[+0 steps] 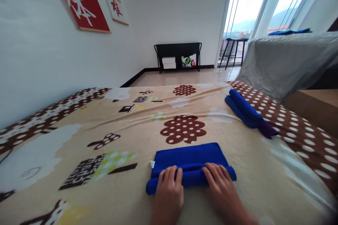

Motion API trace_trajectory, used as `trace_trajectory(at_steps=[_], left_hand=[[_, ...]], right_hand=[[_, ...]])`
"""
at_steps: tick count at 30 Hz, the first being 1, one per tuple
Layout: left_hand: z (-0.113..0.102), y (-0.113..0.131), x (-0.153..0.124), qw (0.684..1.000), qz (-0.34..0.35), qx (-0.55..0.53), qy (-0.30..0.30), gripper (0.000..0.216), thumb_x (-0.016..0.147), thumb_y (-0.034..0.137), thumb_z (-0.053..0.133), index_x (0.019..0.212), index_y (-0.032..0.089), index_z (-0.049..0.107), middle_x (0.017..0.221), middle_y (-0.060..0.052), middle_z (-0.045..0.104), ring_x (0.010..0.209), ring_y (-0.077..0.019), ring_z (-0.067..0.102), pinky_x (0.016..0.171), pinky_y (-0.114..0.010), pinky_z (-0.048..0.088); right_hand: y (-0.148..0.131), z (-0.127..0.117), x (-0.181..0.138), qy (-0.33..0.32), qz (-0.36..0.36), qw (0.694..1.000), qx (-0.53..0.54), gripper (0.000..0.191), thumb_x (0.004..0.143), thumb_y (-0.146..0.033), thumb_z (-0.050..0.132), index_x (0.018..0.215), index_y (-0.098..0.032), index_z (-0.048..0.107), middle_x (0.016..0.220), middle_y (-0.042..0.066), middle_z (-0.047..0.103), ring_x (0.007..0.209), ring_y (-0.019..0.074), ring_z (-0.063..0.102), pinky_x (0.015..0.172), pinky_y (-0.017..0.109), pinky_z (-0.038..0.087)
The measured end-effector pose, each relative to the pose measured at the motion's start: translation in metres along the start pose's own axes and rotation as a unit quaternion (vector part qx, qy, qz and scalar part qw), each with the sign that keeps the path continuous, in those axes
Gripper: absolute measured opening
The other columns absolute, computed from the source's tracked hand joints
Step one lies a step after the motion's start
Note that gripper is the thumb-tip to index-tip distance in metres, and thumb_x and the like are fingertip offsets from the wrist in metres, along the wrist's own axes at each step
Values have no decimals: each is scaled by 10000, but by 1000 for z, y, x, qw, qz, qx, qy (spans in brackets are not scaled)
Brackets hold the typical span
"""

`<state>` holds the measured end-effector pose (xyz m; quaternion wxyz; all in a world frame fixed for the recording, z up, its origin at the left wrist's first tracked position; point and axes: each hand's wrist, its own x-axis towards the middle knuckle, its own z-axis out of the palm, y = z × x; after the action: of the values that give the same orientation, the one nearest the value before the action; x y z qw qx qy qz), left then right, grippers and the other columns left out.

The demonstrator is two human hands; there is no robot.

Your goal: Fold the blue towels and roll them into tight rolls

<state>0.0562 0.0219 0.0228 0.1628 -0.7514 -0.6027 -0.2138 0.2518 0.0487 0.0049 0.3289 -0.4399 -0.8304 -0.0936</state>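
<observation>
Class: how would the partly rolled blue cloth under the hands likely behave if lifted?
The blue cloth is probably floppy: its near part curls into a roll. It may unroll, as no tie shows. Its flat part looks thin, so it's likely light.

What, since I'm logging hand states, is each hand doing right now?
Left hand: resting over the partly rolled blue cloth; cannot tell whether it grips.
Right hand: also over the roll, nearer its right end; grip cannot be told.

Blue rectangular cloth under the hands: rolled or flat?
Partly rolled: blue cloth shows a roll at its near edge, under left hand and right hand; far part lies flat.
</observation>
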Motion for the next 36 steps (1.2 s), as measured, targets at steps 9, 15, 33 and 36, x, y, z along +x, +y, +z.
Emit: trace_trajectory(at_steps=[9,15,33,36], left_hand=[[-2,-65,-19,995,76,59,5,475,942,327,511,1400,203,507,1376,-51,619,1267,-211,550,1124,-387,287],[-9,-22,0,997,74,-6,0,454,931,187,448,1378,188,530,1409,-58,589,1298,-204,536,1145,-411,242],[10,-29,29,985,22,-37,-166,461,999,400,389,1416,231,493,1450,-59,534,1332,-235,522,1037,-466,478],[6,-62,28,981,-72,9,-180,507,985,492,394,1420,251,488,1473,-91,501,1363,-305,480,1052,-601,428]], right_hand=[[60,-11,-8,-83,-48,993,-74,519,981,-437,489,1411,-147,475,1358,71,598,1248,215,547,1085,413,325],[21,-10,12,-95,-48,994,-25,425,988,-364,482,1380,-207,526,1423,52,542,1331,227,486,1112,432,317],[27,7,51,-246,26,967,58,555,989,-578,385,1430,-261,499,1466,61,485,1338,220,490,1113,461,391],[59,8,50,-245,90,965,-1,620,982,-612,352,1414,-200,521,1472,130,461,1377,295,436,1093,564,372]])
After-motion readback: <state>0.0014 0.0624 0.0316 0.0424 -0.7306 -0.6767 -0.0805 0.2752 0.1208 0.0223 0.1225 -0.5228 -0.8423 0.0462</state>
